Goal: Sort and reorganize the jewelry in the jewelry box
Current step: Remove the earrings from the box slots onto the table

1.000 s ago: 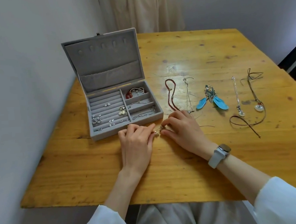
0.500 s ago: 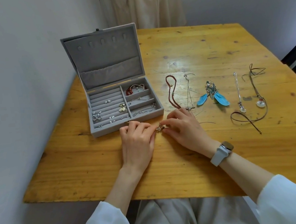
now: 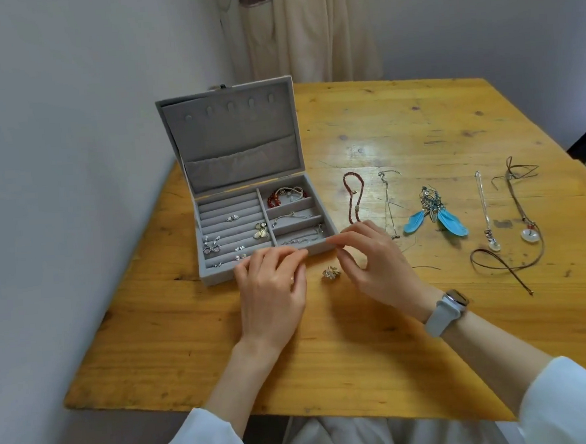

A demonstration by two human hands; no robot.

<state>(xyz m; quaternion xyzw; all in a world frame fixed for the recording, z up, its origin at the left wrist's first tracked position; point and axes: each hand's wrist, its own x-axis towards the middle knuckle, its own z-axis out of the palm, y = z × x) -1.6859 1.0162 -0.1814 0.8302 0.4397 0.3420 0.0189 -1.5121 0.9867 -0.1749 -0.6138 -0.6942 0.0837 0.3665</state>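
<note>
We count one grey jewelry box (image 3: pixel 219 276), lid up, at the table's (image 3: pixel 362 372) left side near the wall. Its left half holds ring rolls with several small silver earrings and one gold flower piece (image 3: pixel 260 230); its right half has three compartments, the far one with a red bead bracelet (image 3: pixel 278 197), the other two each with a thin chain.

On the bare wood to the right of the box lie five pieces in a row: a red bead necklace (image 3: pixel 352 197), a fine silver chain (image 3: pixel 387 202), blue feather earrings (image 3: pixel 433 215), a silver pendant chain (image 3: pixel 484 210) and a brown cord necklace (image 3: pixel 518 228). One small gold-and-silver ornament (image 3: pixel 330 273) lies just in front of the box, between our hands, touched by neither.

Our left hand (image 3: pixel 271 285) hovers at the box's front edge, fingers curled; we cannot tell whether it grips anything. Our right hand (image 3: pixel 373 261), a watch (image 3: pixel 446 312) on its wrist, has its thumb and forefinger apart, holding nothing.
</note>
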